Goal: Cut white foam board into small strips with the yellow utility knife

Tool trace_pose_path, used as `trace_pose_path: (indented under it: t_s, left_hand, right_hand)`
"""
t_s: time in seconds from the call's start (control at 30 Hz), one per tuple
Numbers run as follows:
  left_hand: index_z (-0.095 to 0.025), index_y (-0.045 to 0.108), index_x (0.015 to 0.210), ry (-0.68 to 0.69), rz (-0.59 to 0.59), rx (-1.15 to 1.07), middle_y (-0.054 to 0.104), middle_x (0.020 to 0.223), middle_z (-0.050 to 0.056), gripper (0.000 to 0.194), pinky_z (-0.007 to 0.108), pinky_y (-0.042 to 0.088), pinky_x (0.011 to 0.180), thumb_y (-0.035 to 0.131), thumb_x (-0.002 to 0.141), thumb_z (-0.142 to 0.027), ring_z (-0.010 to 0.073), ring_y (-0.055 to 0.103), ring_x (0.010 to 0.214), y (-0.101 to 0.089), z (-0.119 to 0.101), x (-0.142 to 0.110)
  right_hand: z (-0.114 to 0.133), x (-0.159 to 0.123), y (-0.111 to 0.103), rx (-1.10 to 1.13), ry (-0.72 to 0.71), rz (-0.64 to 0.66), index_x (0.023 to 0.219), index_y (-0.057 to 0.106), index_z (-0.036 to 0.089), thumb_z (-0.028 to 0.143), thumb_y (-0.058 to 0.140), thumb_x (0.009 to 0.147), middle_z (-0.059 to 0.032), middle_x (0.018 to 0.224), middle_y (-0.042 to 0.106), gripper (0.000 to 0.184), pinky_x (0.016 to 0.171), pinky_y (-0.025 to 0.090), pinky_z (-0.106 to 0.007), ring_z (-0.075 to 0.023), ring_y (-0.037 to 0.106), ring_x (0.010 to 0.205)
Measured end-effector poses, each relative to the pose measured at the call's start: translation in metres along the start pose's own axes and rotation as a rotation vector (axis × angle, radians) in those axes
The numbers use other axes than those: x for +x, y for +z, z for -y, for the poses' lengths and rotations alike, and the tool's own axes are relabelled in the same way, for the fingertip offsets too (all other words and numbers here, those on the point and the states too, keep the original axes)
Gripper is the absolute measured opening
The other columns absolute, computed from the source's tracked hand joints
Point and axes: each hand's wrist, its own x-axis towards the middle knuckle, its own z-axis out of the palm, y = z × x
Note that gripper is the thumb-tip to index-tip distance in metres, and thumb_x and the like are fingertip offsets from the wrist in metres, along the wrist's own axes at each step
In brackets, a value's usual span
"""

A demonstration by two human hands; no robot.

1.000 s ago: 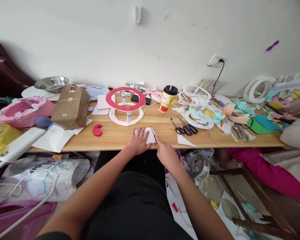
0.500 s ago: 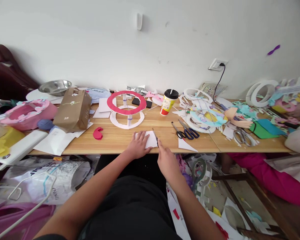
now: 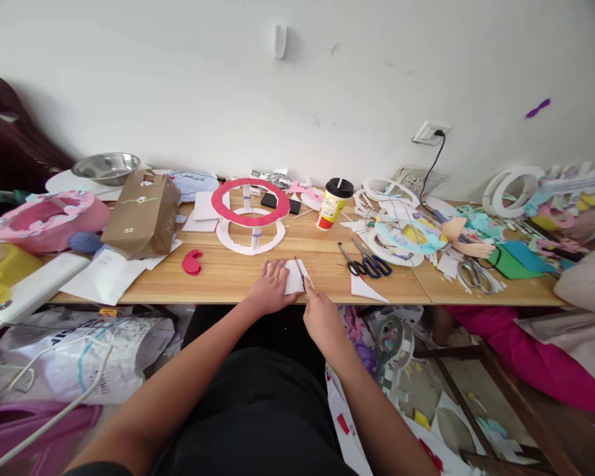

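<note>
1. A white sheet (image 3: 292, 279) lies at the front edge of a wooden table (image 3: 218, 277), partly beneath the spread left hand (image 3: 272, 289).
2. Pale and flat, it shows a straight-looking right side.
3. The right hand (image 3: 323, 322) grips a slim cutter (image 3: 301, 275) against it.

Scraps of Lettering on a Plastic Bag

The crumpled white plastic bag (image 3: 86, 367) carries large dark capitals, of which "IS" can be read, and smaller ones ending in "MEI". Print on the brown paper bag (image 3: 136, 215) and the yellow-and-red cup (image 3: 332, 206) is too small or blurred to read.
</note>
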Motion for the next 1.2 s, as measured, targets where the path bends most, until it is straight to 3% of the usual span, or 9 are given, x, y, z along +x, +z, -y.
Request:
trace_pose_path:
  t_s: [0.2,0.43,1.2]
  left_hand:
    - [-0.009,0.051,0.127,0.003,0.043,-0.02,0.039,0.151,0.022,0.059,0.054,0.016,0.118,0.054,0.085,-0.052,0.0336,0.032,0.142,-0.0032,0.0016,-0.0027]
    - [-0.011,0.05,0.131,0.0,0.05,-0.001,0.032,0.155,0.02,0.061,0.052,0.015,0.119,0.048,0.09,-0.056,0.0309,0.027,0.145,-0.0044,0.002,-0.0051]
    - [-0.011,0.051,0.126,0.019,0.058,-0.01,0.038,0.151,0.022,0.057,0.055,0.021,0.116,0.051,0.089,-0.054,0.034,0.033,0.141,-0.0065,0.0022,-0.003]
  right_hand:
    - [0.0,-0.0017,-0.0081,0.013,-0.011,0.0,0.151,0.033,0.02,0.016,0.037,0.096,-0.0127,0.1,0.068,0.055,0.075,0.045,-0.028,-0.0228,0.067,0.089]
    - [0.0046,-0.0092,-0.0098,0.024,-0.017,-0.057,0.152,0.03,0.022,0.019,0.034,0.098,-0.0106,0.096,0.067,0.054,0.074,0.044,-0.029,-0.0233,0.067,0.086]
    - [0.007,-0.0039,-0.0081,0.011,-0.017,-0.001,0.151,0.032,0.019,0.017,0.034,0.098,-0.0129,0.104,0.069,0.053,0.078,0.044,-0.028,-0.0231,0.068,0.094]
